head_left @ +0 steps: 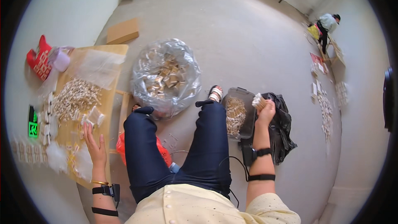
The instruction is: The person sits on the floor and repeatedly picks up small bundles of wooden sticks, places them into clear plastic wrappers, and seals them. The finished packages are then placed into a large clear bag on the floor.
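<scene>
My right hand [266, 113] is closed round a bundle of cotton swabs [259, 101], held up beside the grey plastic bin [252, 130]. Loose cotton swabs [235, 116] fill the bottom of that bin. On the left, my left hand [96, 149] lies over the wooden table [108, 137] with its fingers stretched out. Its fingertips are close to a small pack of cotton swabs [95, 116]; whether they touch it I cannot tell. Just beyond, a heap of loose cotton swabs [76, 97] covers part of the tabletop.
A large clear plastic bag [188, 79] holding several swab packs stands ahead of my knees. A black plastic bag [284, 132] lies right of the bin. White packs [29, 151] line the table's left side. A cardboard box [123, 31] and a bending person [327, 25] are farther off.
</scene>
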The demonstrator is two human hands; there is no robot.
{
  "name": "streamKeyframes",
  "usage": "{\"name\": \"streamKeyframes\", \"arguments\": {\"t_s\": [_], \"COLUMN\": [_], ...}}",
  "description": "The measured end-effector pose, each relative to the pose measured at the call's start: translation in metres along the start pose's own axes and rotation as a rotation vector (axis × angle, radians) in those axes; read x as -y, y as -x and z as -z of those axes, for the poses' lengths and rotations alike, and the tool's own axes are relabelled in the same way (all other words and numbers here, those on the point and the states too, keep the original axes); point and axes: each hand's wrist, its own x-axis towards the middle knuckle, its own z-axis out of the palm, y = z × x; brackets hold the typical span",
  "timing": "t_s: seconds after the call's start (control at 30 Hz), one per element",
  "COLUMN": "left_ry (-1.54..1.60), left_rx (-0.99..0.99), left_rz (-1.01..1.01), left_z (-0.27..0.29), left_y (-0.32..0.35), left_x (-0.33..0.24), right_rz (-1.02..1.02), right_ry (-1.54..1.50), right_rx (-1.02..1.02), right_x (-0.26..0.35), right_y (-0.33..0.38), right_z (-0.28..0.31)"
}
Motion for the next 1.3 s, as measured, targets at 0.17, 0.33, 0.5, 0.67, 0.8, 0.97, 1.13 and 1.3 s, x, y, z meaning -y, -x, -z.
{"name": "streamKeyframes", "arguments": {"t_s": [0.17, 0.33, 0.5, 0.67, 0.8, 0.97, 1.13, 1.3], "left_ry": [0.043, -0.085, -0.283, -0.383, -0.381, 0.211, 1.669, 1.482], "left_rx": [0.061, 0.080, 0.162, 0.274, 0.332, 0.126, 0.230, 0.166], "left_rz": [-0.140, -0.175, 0.039, 0.277, 0.266, 0.263, 0.590, 0.482], "left_z": [-0.001, -0.030, -0.061, -0.057, -0.045, -0.019, 0.031, 0.034], "left_y": [-0.034, -0.050, -0.067, -0.089, -0.096, -0.079, -0.054, -0.034], "left_x": [-0.050, -0.028, 0.029, 0.050, 0.038, 0.024, -0.048, -0.081], "right_rz": [-0.727, -0.815, -0.484, -0.472, -0.457, -0.380, -0.215, 0.302], "right_ry": [0.329, 0.322, 0.017, -0.164, -0.140, -0.051, -0.083, 0.115], "right_rx": [0.078, 0.185, 0.410, 0.730, 0.906, 1.148, 1.488, 1.551], "right_x": [-0.101, -0.161, -0.115, -0.004, 0.034, 0.056, 0.098, 0.159], "right_y": [-0.012, -0.002, 0.002, 0.041, 0.084, 0.151, 0.247, 0.310], "right_z": [0.074, 0.106, 0.036, -0.073, -0.125, -0.173, -0.218, -0.239]}}
